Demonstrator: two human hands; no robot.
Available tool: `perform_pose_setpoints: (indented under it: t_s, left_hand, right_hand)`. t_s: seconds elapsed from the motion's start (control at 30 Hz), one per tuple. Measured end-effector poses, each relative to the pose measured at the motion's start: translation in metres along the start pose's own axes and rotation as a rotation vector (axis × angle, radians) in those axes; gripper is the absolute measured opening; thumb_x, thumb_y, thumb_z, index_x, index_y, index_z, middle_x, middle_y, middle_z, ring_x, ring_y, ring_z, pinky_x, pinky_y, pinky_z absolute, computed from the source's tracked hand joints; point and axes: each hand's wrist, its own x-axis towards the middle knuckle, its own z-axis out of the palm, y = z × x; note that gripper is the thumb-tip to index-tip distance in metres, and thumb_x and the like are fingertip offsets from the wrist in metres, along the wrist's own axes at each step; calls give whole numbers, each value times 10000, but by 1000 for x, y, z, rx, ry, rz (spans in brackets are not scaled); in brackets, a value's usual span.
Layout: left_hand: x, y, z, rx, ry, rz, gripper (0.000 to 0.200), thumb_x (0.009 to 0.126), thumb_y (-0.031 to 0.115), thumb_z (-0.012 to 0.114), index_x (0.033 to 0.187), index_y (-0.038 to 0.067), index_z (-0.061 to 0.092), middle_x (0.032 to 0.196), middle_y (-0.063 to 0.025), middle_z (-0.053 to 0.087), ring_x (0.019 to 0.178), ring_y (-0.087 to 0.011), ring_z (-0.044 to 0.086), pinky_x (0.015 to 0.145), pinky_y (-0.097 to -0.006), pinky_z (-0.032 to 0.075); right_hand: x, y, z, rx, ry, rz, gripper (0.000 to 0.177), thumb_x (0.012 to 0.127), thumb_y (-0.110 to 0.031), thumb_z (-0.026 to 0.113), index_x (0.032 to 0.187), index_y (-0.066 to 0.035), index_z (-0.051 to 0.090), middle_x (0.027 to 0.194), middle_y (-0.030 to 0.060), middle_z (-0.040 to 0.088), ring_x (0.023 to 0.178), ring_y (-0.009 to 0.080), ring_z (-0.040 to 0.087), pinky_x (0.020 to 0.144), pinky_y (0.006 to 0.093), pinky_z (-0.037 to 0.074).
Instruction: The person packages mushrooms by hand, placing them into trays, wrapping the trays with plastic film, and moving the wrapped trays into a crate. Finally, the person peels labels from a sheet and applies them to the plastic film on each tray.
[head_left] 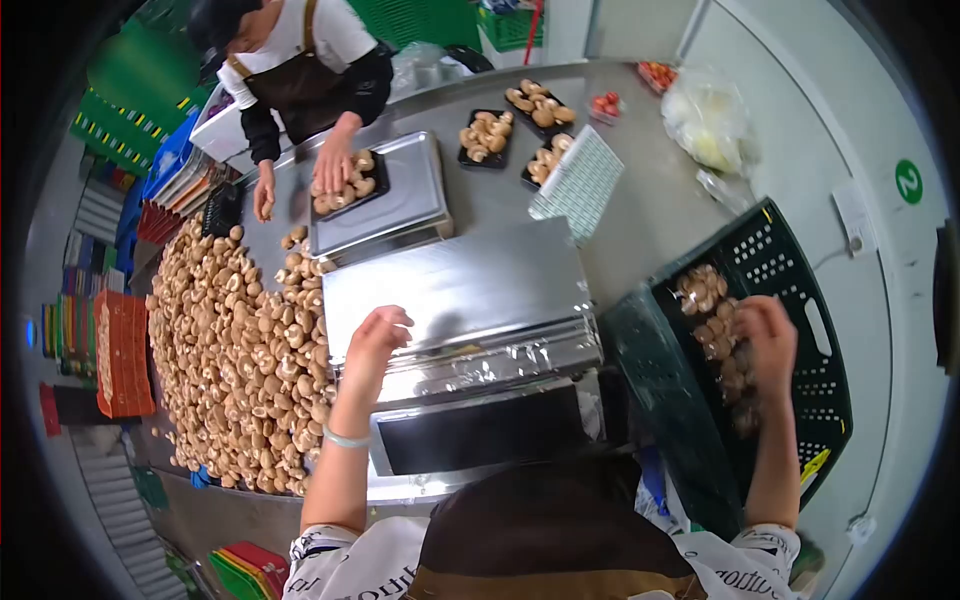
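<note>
Head view, looking down at the packing bench: the person's left hand (378, 335) rests at the left edge of the near scale (460, 285), fingers loosely curled, and whether anything sits inside them cannot be told. The right hand (768, 335) is down in the black crate (800, 260), bent over the crate mushrooms (705, 300). It is blurred, so a grip cannot be confirmed. By the look of things the work is only partly through. Three filled trays (486, 137) stand at the far end of the steel table (650, 230), and a fourth tray (345, 190) sits on the far scale (400, 190) under a co-worker's hand (335, 160). The near scale's plate carries nothing, and a wide loose heap (235, 360) of mushrooms covers the table's left side, touching both scales' corners. The crate has only a cluster along one wall. So a few trays are packed and plenty looks unpacked. Further out on the table, a white grid sheet (580, 180) leans beside the filled trays, small red punnets (606, 104) sit beyond them, and a clear plastic bag (705, 125) is bunched by the wall. Around the bench, green crates (130, 100) and orange crates (125, 350) are stacked on the left, and a green round sign (908, 182) marks the pale wall on the right.
</note>
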Motion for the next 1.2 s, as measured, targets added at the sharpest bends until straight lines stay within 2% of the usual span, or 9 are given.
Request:
perform_pose_setpoints:
  t_s: [0.1,0.17,0.23,0.43,0.57,0.67,0.83,1.03,1.2]
  left_hand:
    - [32,17,-70,52,221,34,223,983,213,499,1094,35,576,923,-31,620,777,-88,541,721,-243,440]
    - [53,28,-103,86,296,66,245,985,237,505,1133,49,558,955,-24,623,779,-85,549,720,-238,440]
    - [82,32,-141,129,335,77,324,989,281,499,1213,50,526,1030,-22,615,823,-85,559,729,-234,441]
    - [213,39,-232,317,356,98,622,965,459,490,1366,-11,411,1323,-142,502,1167,-240,509,995,-343,395]
    - [294,42,-249,336,322,63,641,962,459,491,1373,-26,407,1328,-150,503,1195,-246,494,1023,-346,368]
    - [323,52,-234,424,307,44,644,962,460,481,1347,-55,429,1288,-166,533,1190,-240,496,1021,-332,359]
    - [334,38,-222,391,432,107,613,965,446,469,1277,-82,498,1214,-179,578,1136,-227,524,993,-308,365]
    - [235,51,-159,407,333,135,619,964,400,510,1366,-62,418,1271,-173,549,1172,-209,503,981,-300,386]
    - [135,25,-98,281,223,-55,633,946,421,539,1384,-21,424,1106,-58,598,705,-61,432,594,-191,362]
  right_hand:
    - [28,-71,92,-158,-583,-298,169,883,-126,605,1005,-10,618,856,108,625,796,239,615,726,310,484]
    - [52,-92,154,-154,-740,-489,207,874,-153,620,1029,-16,609,939,129,625,852,289,602,746,332,476]
    - [84,-93,218,-141,-831,-505,257,878,-166,625,1095,-31,604,991,75,622,889,158,587,795,324,469]
    - [207,-81,433,159,-759,48,486,891,-282,619,1253,19,499,1164,148,601,1010,227,599,844,322,482]
    - [263,-64,562,201,-564,-26,486,835,-218,622,1227,44,509,1176,196,609,1023,292,613,856,350,480]
    - [292,-54,625,244,-685,-30,455,828,-82,578,1254,51,490,1192,156,604,1037,239,602,817,349,480]
    - [286,-49,634,19,-450,-147,463,759,45,561,1217,-16,531,996,111,653,862,238,615,801,348,486]
    - [227,-68,515,126,-468,-121,545,763,36,611,1292,-3,484,1032,85,617,766,145,584,729,281,494]
    - [136,-41,407,148,-529,50,538,777,50,620,1296,-11,490,1019,74,622,765,133,587,722,280,502]
